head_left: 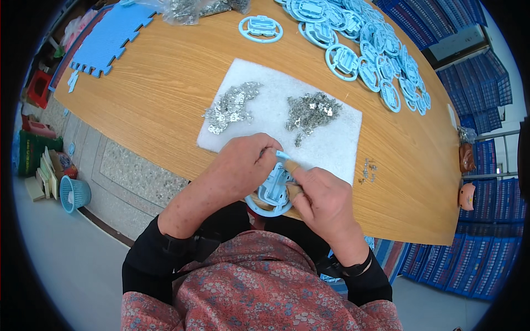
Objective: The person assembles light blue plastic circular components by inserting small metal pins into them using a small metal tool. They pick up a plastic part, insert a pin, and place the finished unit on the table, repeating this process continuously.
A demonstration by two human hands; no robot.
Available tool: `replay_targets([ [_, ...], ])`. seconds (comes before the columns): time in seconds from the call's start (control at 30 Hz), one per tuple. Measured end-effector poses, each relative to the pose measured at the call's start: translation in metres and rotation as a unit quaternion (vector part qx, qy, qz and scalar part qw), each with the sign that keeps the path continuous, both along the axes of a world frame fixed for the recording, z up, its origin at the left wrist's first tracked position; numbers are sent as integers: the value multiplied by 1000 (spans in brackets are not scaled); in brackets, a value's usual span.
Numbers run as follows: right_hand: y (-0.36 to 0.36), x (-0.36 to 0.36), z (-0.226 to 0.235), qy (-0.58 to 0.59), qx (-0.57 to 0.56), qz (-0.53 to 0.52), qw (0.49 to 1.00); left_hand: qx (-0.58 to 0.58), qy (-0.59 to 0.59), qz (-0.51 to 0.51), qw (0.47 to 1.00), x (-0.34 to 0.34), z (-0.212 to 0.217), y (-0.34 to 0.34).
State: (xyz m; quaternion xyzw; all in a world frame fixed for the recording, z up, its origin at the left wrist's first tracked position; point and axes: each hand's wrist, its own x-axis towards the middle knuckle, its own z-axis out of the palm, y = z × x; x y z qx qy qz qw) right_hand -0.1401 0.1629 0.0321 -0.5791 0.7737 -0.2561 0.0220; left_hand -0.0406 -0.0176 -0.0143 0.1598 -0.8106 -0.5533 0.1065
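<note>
At the near table edge I hold a light blue round plastic part (269,205), a ring with a raised frame across its middle. My left hand (243,165) is closed at its far side, thumb and fingers pinched together. My right hand (327,201) grips its right side; tan coverings wrap the thumb and forefinger. A small light blue bit (282,155) shows between the two hands; whether it belongs to the ring I cannot tell. Just beyond, a white foam sheet (265,77) carries two heaps of small metal pieces, a left heap (234,105) and a right heap (312,113).
Many similar blue parts (343,62) are piled at the far right, with a single one (260,28) farther left. A few metal bits (369,170) lie right of the sheet. A blue foam mat (113,38) covers the far left; a blue basket (74,194) stands on the floor.
</note>
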Motion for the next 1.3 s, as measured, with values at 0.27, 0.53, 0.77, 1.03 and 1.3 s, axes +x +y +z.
replay_targets([
  [0.27, 6, -1, -8, -39, 16, -26, 999, 28, -30, 2, 999, -1, 5, 1],
  [0.53, 5, 2, 4, -104, 42, -74, 991, 13, -7, 2, 1000, 0, 0, -1],
  [0.77, 12, -3, 7, 40, 79, -30, 996, 11, -19, 2, 1000, -1, 3, 0],
  [1.03, 8, 3, 13, 78, 96, -37, 992, 13, -22, 3, 1000, 0, 6, 1],
  [1.3, -21, 9, 55, 269, 230, 91, 931, -31, 10, 1, 999, -2, -2, 2],
])
